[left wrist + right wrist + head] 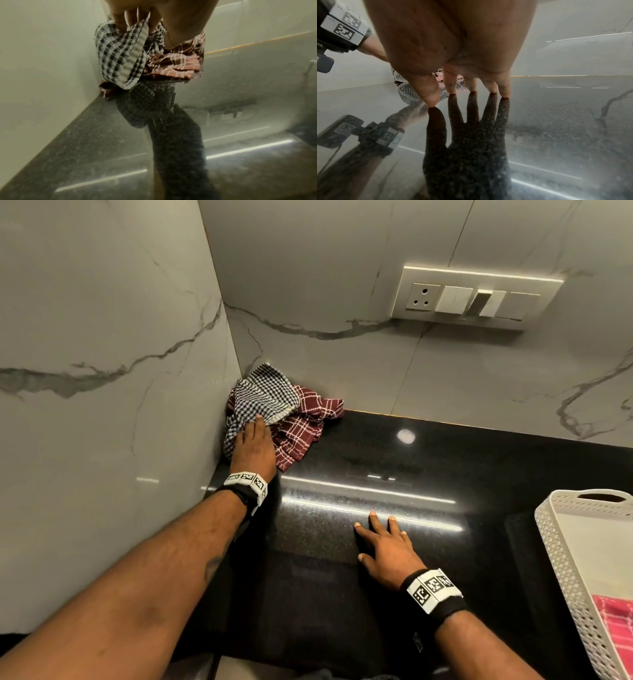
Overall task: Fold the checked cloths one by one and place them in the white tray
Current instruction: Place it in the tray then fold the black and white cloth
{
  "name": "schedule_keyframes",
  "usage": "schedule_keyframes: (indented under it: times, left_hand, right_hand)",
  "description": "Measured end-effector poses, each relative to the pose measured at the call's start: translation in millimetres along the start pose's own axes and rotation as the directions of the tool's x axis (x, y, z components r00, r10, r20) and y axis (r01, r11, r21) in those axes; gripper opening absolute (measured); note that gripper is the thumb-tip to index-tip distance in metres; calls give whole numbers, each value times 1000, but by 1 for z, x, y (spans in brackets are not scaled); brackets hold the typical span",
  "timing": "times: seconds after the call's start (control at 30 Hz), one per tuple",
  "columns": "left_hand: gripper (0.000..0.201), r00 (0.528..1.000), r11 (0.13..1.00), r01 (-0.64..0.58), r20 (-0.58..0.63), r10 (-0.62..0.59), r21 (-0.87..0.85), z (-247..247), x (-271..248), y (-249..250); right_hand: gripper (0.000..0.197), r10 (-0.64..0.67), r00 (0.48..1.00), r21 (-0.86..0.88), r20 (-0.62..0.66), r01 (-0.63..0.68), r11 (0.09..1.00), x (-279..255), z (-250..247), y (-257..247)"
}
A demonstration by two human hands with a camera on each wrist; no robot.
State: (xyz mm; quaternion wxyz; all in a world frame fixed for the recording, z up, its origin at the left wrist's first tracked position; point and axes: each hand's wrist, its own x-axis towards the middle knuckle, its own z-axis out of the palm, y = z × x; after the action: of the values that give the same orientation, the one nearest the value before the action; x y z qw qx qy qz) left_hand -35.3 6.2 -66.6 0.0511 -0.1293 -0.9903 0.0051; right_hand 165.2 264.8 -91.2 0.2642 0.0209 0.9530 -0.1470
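Two crumpled checked cloths lie in the back left corner of the black countertop (445,460). A black-and-white one (260,395) lies on top of a maroon one (305,422). My left hand (255,440) reaches into the pile, and in the left wrist view its fingers (130,17) curl round an edge of the black-and-white cloth (120,54), beside the maroon cloth (173,63). My right hand (383,539) lies flat on the bare counter with spread fingers (472,85), holding nothing. The white tray (555,542) stands at the right edge.
A folded pink checked cloth (616,614) lies in the tray's near end. Marble walls close off the left and back sides. A socket and switch panel (476,297) sits on the back wall. The glossy counter mirrors both hands.
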Motion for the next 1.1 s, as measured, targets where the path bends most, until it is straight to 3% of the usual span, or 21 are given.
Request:
schedule_keyframes:
  times: [0.13, 0.27, 0.37, 0.4, 0.47, 0.53, 0.57, 0.67, 0.77, 0.83, 0.9, 1.0, 1.1]
  left_hand:
    - [24, 960, 961, -122, -276, 51, -247, -19, -19, 16]
    - [16, 952, 875, -264, -256, 169, -406, -43, -49, 32]
    - [14, 883, 706, -459, -190, 428, -540, -62, -80, 50]
    - [15, 860, 645, -478, -169, 482, -596, -65, -89, 57]
    - [17, 849, 558, -460, -157, 505, -691, -68, -102, 68]
    - [20, 855, 510, -436, -166, 491, -741, -70, -108, 74]
    - [21, 857, 500, -432, -169, 488, -751, -72, -109, 75]
    - [22, 890, 525, -391, -166, 424, -756, -76, -109, 70]
    - [30, 944, 658, -290, -93, 317, -695, -80, -102, 58]
    - [50, 930, 670, -274, -11, 369, -690, -85, -100, 58]
    - [67, 885, 599, -316, -2, 465, -736, -93, -99, 70]
    - [42, 880, 473, -324, -78, 468, -820, -105, -94, 91]
    - [10, 912, 425, -302, -130, 389, -853, -114, -87, 97]
  right_hand:
    - [70, -6, 1000, 2, -6, 6, 1000, -3, 0, -1]
    - [70, 8, 999, 28, 34, -9, 1000, -7, -9, -5]
    - [82, -39, 979, 269, -198, 93, 959, -15, -27, -20]
    - [89, -100, 943, 287, -317, 196, 938, -18, -32, -27]
    - [89, -292, 819, 131, -494, 402, 906, -24, -43, -44]
    - [66, -409, 694, 48, -593, 537, 842, -26, -51, -53]
    - [52, -390, 671, 82, -631, 558, 826, -26, -54, -53]
    - [20, -157, 739, 342, -655, 475, 811, -29, -61, -45]
    - [7, -17, 735, 530, -678, 504, 682, -32, -70, -32]
    - [4, -18, 747, 577, -665, 528, 623, -35, -78, -36]
    - [2, -71, 760, 583, -646, 551, 597, -37, -82, -43]
    - [5, -50, 770, 602, -636, 536, 592, -36, -82, -46]
    - [14, 39, 849, 776, -527, 462, 429, -36, -73, -34]
